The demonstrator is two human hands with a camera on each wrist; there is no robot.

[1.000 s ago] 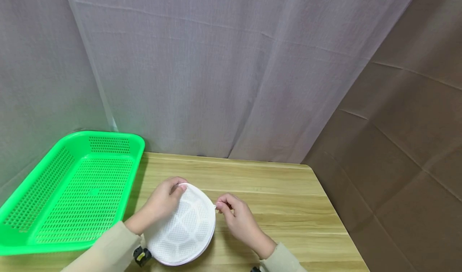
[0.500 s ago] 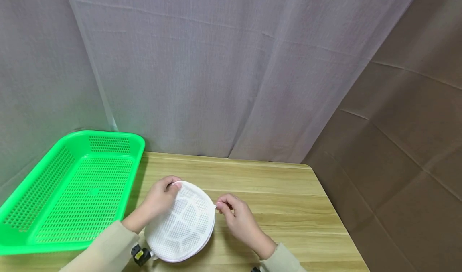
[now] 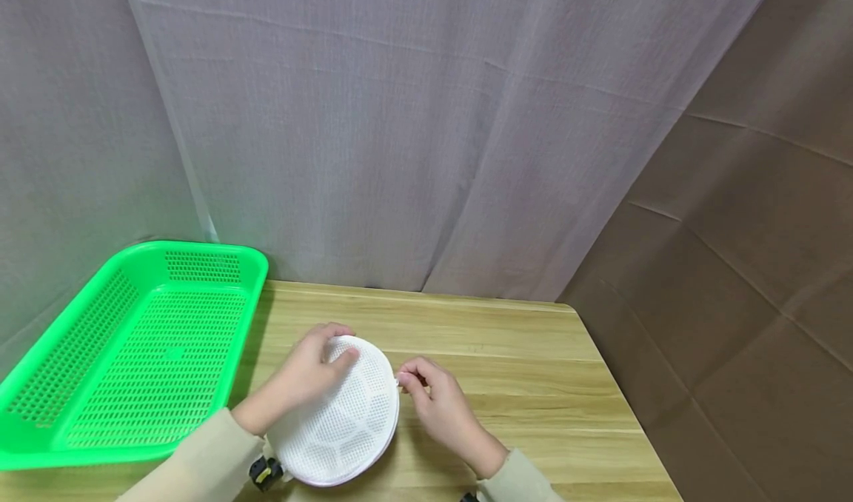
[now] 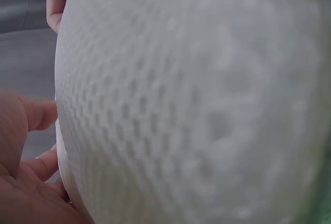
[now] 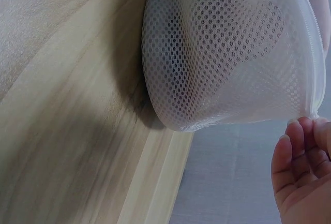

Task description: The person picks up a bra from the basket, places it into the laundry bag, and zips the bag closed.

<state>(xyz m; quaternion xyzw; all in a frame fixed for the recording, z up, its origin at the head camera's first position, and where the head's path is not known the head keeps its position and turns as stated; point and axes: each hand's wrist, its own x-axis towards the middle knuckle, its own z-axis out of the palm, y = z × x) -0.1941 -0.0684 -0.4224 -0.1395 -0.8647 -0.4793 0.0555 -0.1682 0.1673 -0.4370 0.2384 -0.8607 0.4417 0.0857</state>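
A round white mesh laundry bag (image 3: 346, 413) is held up near the front of the wooden table, one face turned upward. My left hand (image 3: 309, 369) grips its upper left edge, thumb on the mesh face and fingers behind the rim. At the right edge, my right hand (image 3: 440, 406) pinches a small white tab between thumb and fingertips. In the right wrist view a zip (image 5: 313, 43) runs along the bag's edge down to those fingertips. The bag's mesh fills most of the left wrist view, with the left thumb (image 4: 41, 114) at its edge.
A green plastic basket (image 3: 229, 354) with slotted walls and floor stands on the left of the wooden table (image 3: 533, 354). Grey cloth (image 3: 346, 132) hangs behind the table, and brown cloth (image 3: 753, 265) covers the right side.
My left hand first shifted slightly left along the bag's edge, then back right, its thumb now farther over the mesh. The bag tilted slightly; my right hand stayed at the tab.
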